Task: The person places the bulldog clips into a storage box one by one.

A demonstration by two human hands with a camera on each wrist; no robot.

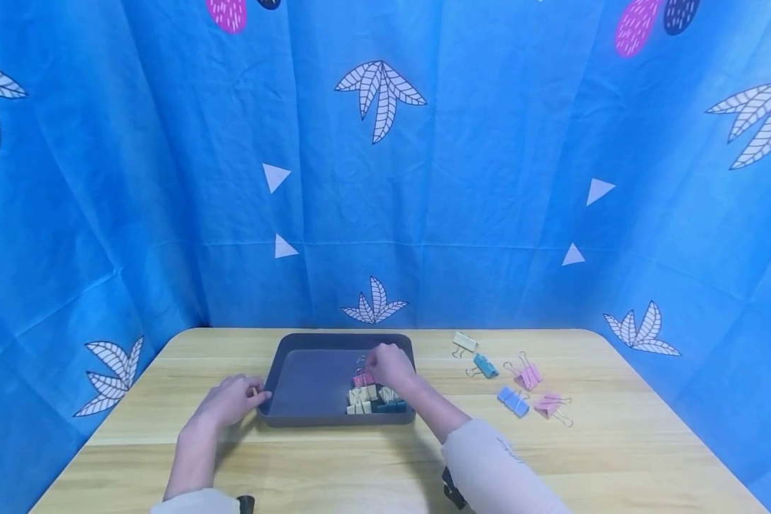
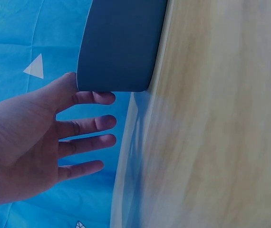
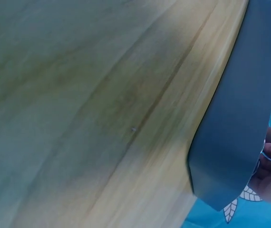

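Note:
A dark grey tray (image 1: pixel 308 382) lies on the wooden table, and a group of binder clips (image 1: pixel 360 408) in cream, red and dark teal fills its front right corner. My left hand (image 1: pixel 228 401) is at the tray's front left corner. In the left wrist view, its thumb reaches the rim, the forefinger (image 2: pixel 102 98) touches the wall, and the other fingers stretch out straight. Inside the tray, my right hand (image 1: pixel 392 365) has curled fingers pinching at the wire handles of a red binder clip (image 1: pixel 363 380). In the right wrist view the tray wall partly hides those fingertips.
To the right of the tray lie several loose binder clips: a cream one (image 1: pixel 465 341), a teal one (image 1: pixel 486 366), a blue one (image 1: pixel 512 401) and two pink ones (image 1: pixel 530 376). A blue patterned curtain (image 1: pixel 385 200) surrounds the table (image 1: pixel 321 464) at the back and sides.

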